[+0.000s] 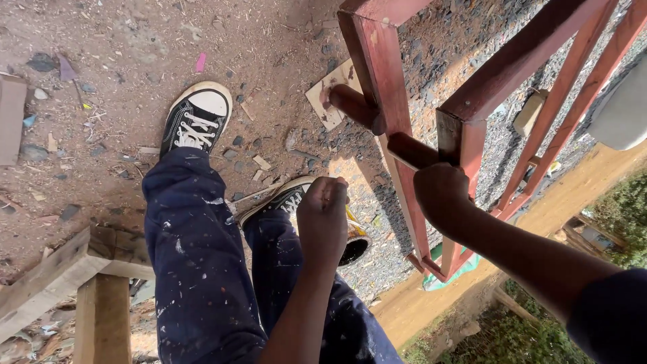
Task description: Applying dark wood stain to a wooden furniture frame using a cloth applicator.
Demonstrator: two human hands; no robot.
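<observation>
We look straight down past our own legs in paint-spattered navy trousers (202, 269) to black-and-white canvas sneakers: the left sneaker (195, 120) sits at about ten o'clock in the view, and the right sneaker (286, 199) lies near the centre, partly hidden behind our left hand.

Our left hand (323, 219) is curled into a loose fist just below centre, fingers pressed together; whether it pinches anything small we cannot tell. Just beneath it, at about five o'clock from the knuckles, peeks a small round tin (354, 246) with a yellow rim and a dark inside.

Our right hand (441, 192) is at about three o'clock from the left one, closed around the handle of a paintbrush (404, 149). The brush reaches up toward eleven o'clock and meets the red-brown wooden frame (384, 74), which fills the upper right of the view from twelve to four o'clock. The frame is built of flat rails, and its paint is glossy. A rounded wooden peg (354, 106) sticks out of the frame's left rail toward nine o'clock.

Under the peg lies a pale cardboard scrap (330, 94) on the bare, chip-strewn dirt ground (121, 47). At seven o'clock a rough unpainted timber bench (74, 269) stands beside our left leg. Grass (627, 209) shows at four o'clock.
</observation>
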